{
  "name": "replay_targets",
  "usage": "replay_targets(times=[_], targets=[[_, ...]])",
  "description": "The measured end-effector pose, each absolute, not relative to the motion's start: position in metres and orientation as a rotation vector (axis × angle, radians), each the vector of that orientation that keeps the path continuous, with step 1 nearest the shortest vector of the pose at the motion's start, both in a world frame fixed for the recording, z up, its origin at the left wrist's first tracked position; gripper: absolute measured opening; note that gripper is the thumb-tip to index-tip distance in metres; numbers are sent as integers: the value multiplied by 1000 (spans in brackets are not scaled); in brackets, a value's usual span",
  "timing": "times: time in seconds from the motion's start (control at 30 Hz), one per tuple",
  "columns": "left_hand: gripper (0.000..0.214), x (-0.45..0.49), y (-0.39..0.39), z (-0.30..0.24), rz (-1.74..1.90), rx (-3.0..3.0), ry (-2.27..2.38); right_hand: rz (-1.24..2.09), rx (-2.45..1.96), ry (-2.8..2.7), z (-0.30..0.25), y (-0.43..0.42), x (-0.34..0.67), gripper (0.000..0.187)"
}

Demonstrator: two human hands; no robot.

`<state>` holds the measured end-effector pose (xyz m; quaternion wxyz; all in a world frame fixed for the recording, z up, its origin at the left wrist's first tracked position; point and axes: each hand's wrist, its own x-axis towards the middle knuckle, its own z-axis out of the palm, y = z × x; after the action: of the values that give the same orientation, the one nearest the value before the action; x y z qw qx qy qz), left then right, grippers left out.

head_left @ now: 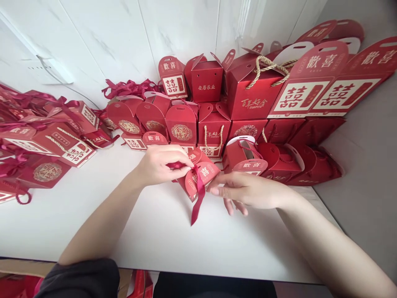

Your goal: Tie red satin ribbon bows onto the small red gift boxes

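A small red gift box (209, 169) with rounded top flaps stands on the white table (149, 231) in front of me. A dark red ribbon (198, 198) crosses its top, and one loose end hangs down over the near side. My left hand (167, 165) is closed on the ribbon at the top of the box, thumb and fingertips pinching it. To the right of the box, my right hand (245, 190) has its fingers apart, the fingertips close to the box's right side; whether they touch it I cannot tell.
Red gift boxes with rope handles (254, 99) are stacked in rows along the back and right. A pile of ribbon-tied boxes (46, 136) lies at the left. Loose dark red ribbons (133, 89) lie by the wall. Below the table's front edge is a cardboard box (125, 281).
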<state>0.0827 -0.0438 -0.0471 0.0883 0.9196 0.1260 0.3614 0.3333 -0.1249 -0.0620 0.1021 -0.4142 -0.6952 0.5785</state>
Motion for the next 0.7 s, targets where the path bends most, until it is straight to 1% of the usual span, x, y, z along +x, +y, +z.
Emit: replay_targets(times=[0.07,0.1,0.13,0.17,0.27,0.3,0.37,0.4,0.47,0.57,0.7], targets=[[14,77,-41,-42,1107,2775,414,1399,-1231,-2068,-64,-126,327,44],[14,74,-40,-40,1115,2798,424,1320,-1196,-2049,-66,-125,323,42],[14,72,-39,-39,1113,2820,436,1312,-1143,-2007,-69,-124,319,40],[14,70,-37,-38,1106,2837,449,1369,-1077,-1933,-72,-123,314,39],[12,67,-36,-38,1066,2847,518,1716,-864,-1561,-80,-119,303,36],[12,68,-36,-38,1045,2836,532,1805,-814,-1442,-82,-118,302,38],[11,71,-39,-39,989,2803,532,1883,-793,-1321,-82,-117,303,43],[10,73,-42,-38,951,2779,516,1878,-824,-1326,-80,-118,305,44],[9,79,-46,-38,864,2718,463,1799,-942,-1420,-74,-120,312,40],[9,85,-53,-40,681,2608,432,1620,-1153,-1666,-61,-124,325,34],[10,93,-58,-45,441,2488,487,1376,-1313,-1975,-53,-127,333,33]])
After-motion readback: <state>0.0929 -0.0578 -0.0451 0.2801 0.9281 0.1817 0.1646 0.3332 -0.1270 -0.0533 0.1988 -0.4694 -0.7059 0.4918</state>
